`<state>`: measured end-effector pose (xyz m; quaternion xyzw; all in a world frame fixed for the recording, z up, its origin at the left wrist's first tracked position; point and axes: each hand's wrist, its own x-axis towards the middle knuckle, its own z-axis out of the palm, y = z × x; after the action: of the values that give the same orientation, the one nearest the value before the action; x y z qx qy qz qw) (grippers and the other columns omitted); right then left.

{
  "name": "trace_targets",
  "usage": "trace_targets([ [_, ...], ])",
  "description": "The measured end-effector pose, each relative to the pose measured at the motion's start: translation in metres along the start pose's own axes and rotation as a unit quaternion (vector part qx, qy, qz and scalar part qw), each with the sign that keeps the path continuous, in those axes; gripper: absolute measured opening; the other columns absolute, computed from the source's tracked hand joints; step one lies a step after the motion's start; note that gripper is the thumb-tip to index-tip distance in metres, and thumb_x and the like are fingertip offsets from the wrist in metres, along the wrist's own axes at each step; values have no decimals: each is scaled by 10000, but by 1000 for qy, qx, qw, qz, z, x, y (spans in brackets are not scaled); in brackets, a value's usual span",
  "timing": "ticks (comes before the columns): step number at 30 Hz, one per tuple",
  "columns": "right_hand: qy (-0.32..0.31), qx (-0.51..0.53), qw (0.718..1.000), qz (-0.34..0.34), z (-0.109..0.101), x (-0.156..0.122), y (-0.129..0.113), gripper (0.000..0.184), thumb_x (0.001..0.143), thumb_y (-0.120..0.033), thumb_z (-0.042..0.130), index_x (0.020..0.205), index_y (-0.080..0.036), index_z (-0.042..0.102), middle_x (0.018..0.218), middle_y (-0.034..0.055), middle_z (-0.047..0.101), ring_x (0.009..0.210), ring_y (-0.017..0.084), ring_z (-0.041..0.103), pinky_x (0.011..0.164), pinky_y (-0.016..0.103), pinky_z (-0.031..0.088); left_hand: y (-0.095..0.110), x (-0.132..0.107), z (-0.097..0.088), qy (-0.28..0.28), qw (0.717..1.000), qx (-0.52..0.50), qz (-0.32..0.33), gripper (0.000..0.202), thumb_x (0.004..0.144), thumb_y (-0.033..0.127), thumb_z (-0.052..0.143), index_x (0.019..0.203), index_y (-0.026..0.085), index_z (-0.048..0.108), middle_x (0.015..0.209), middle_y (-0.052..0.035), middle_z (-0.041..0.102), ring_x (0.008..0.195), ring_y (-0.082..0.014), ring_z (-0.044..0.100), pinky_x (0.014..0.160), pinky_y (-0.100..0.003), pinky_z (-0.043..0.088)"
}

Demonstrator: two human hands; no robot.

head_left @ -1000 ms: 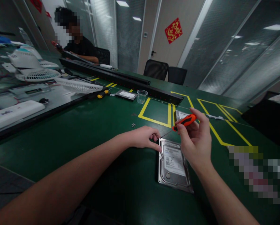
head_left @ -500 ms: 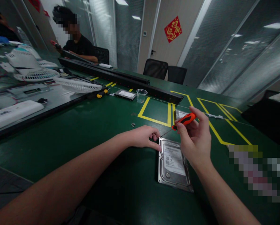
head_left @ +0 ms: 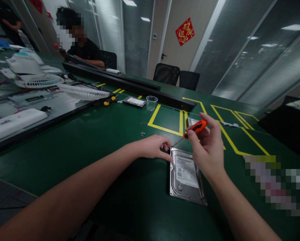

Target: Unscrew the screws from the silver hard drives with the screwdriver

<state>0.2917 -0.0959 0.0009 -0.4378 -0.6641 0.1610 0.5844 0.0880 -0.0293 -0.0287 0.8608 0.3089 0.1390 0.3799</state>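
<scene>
A silver hard drive [head_left: 186,175] with a white label lies flat on the green table in front of me. My left hand [head_left: 156,147] is at its far left corner, thumb against the left edge and the other fingers curled beside the corner. My right hand [head_left: 210,147] grips a screwdriver [head_left: 198,127] by its orange and black handle. The thin shaft slants down leftward, its tip at the drive's far left corner beside my left fingertips; exact contact there is hidden. A small pile of screws [head_left: 142,134] sits beyond my left wrist.
Farther off are a clear plastic cup [head_left: 151,104], another hard drive [head_left: 134,101], a yellow-black screwdriver [head_left: 110,100] and long black bars [head_left: 129,85]. A third drive [head_left: 192,122] is partly behind my right hand. White fan parts [head_left: 83,91] lie left; a person [head_left: 85,50] sits across.
My right hand and the screwdriver handle have shifted slightly left, while the tip stays at the drive's corner. My left hand and the hard drive look unmoved.
</scene>
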Motion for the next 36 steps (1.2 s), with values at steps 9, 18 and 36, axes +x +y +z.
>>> trace_targets([
  [9,6,92,996,14,12,21,-6,214,1040,-437,564,1182,-285,611,998,43,696,943,203,713,780,352,587,-5,1,2,7,1000,3,12,579,737,598,868,1094,173,702,1020,-50,718,924,-210,654,778,-302,483],
  [18,-3,317,939,131,38,47,-13,213,974,-421,575,882,-233,612,696,-27,583,507,107,503,472,250,378,-2,0,1,10,1000,13,12,566,744,584,875,1071,159,695,1002,-50,707,906,-203,644,771,-298,484],
  [36,11,329,936,125,44,47,-12,336,977,-448,584,731,-219,587,564,-47,497,441,79,375,411,224,278,4,-2,1,15,1000,11,7,536,759,527,883,1096,155,695,991,-45,700,901,-202,641,786,-297,489],
])
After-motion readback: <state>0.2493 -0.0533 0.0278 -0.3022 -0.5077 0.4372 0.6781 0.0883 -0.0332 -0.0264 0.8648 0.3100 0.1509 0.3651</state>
